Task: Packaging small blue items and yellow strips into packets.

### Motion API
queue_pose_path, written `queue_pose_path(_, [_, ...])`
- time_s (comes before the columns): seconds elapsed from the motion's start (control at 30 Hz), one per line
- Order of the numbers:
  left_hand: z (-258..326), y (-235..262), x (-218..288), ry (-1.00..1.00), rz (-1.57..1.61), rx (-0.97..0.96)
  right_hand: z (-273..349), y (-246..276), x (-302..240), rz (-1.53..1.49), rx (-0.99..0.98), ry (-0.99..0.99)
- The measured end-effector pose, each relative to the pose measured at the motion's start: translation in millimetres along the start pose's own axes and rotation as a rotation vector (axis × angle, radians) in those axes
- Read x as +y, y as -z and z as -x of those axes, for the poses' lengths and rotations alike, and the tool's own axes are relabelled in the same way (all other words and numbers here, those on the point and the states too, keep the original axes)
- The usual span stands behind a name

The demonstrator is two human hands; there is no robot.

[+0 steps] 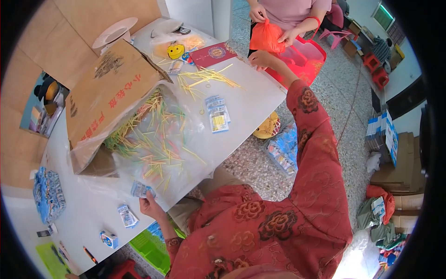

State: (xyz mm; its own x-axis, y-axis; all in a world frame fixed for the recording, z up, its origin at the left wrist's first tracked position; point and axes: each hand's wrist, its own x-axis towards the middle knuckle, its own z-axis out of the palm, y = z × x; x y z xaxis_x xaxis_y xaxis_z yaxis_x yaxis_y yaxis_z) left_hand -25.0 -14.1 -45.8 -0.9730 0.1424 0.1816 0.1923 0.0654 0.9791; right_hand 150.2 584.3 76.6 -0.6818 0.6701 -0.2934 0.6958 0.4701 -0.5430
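Observation:
My left hand (151,206) is closed on a small blue-and-white packet (141,189) over the table's near edge. My right arm stretches far forward, and my right hand (261,60) is at the far right table edge with its fingers curled; what they hold, if anything, is hidden. Beside it stands a red gift bag (309,56) with a pink inside. Another person's hands hold a tied orange-red plastic bag (268,37) above it. On the table, an open cardboard box (116,93) lies on its side, spilling thin coloured sticks (160,139) onto clear plastic.
Blue packets (217,116) lie mid-table, near a dark red card (213,54) and loose yellow sticks (209,79). More packets (127,216) and a small blue box (108,239) are at the near edge. A green basket (148,249) sits below; a blue pack (284,146) rests on the floor.

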Motion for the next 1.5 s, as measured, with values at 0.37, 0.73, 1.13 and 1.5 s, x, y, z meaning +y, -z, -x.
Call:
queue_pose_path(0.37, [34.4,-54.8,10.0,0.108,0.107,-0.266,-49.8,-100.4,-0.1,-0.343,0.235,0.177])
queue_pose_path(0.73, [29.6,-56.3,-2.8,0.179,0.088,-0.307,-49.7,-136.4,-1.2,-0.205,0.552,0.267])
queue_pose_path(1.13, [28.2,-57.8,-3.6,0.170,0.056,-0.320,36.3,-157.3,15.2,-0.276,0.580,0.342])
queue_pose_path(1.5, [27.9,-59.3,0.5,0.177,0.032,-0.324,62.8,-179.1,32.9,-0.410,0.608,0.296])
